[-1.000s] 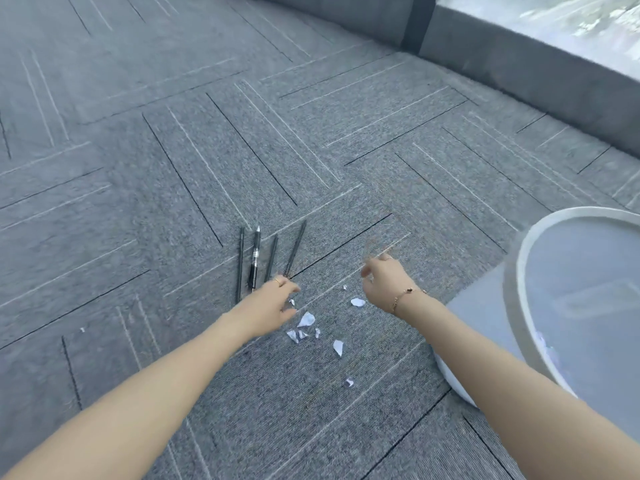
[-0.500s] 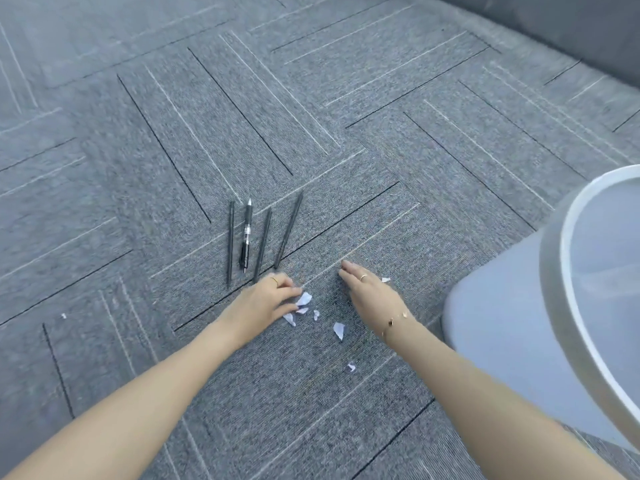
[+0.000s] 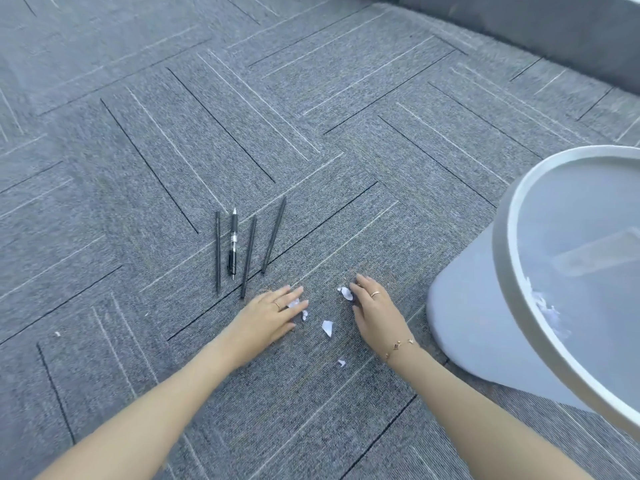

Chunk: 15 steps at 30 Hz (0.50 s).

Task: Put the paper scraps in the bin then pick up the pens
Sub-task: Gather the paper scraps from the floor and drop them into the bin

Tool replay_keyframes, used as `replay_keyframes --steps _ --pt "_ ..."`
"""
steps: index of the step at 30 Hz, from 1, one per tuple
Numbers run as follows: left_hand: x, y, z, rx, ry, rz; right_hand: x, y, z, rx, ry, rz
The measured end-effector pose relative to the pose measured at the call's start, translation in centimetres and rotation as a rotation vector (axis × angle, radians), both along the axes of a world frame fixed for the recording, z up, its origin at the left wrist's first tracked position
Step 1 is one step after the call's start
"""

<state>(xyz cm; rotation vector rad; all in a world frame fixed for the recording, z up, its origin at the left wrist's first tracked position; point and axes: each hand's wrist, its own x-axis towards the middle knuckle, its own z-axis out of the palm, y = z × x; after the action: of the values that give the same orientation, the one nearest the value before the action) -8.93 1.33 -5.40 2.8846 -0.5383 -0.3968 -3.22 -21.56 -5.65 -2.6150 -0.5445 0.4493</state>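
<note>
Small white paper scraps lie on the grey carpet between my hands; one scrap (image 3: 327, 328) sits in the gap and a tiny one (image 3: 341, 362) lies nearer me. My left hand (image 3: 268, 318) rests flat on the carpet with fingers over a scrap (image 3: 294, 303). My right hand (image 3: 372, 308) is flat too, its fingertips touching another scrap (image 3: 345, 292). Several black pens (image 3: 232, 242) lie side by side just beyond my left hand. The white bin (image 3: 498, 216) stands at the right, with scraps inside.
A low grey wall (image 3: 519, 19) runs along the far right edge of the carpet. One stray white fleck (image 3: 57, 333) lies far left. Open carpet stretches to the left and ahead.
Both hands have come down from above the carpet and now lie flat on it among the scraps. The right hand has slid to the scrap near its fingertips.
</note>
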Motion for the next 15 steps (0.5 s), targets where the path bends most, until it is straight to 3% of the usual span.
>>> replay_keyframes --steps 3,7,11,15 --pt "-1.0 0.4 -0.2 -0.075 -0.095 -0.013 -1.1 0.5 0.1 0.008 -0.004 0.064" --pt "-2.4 1.4 -0.7 -0.102 -0.067 0.033 -1.3 1.3 0.0 -0.047 0.004 0.119" --pt "-2.6 1.4 -0.3 -0.180 -0.080 0.101 -1.1 2.0 -0.3 0.032 -0.046 0.072" --pt "-2.0 1.0 0.3 -0.401 0.016 0.421 0.2 2.4 0.4 0.150 0.032 -0.053"
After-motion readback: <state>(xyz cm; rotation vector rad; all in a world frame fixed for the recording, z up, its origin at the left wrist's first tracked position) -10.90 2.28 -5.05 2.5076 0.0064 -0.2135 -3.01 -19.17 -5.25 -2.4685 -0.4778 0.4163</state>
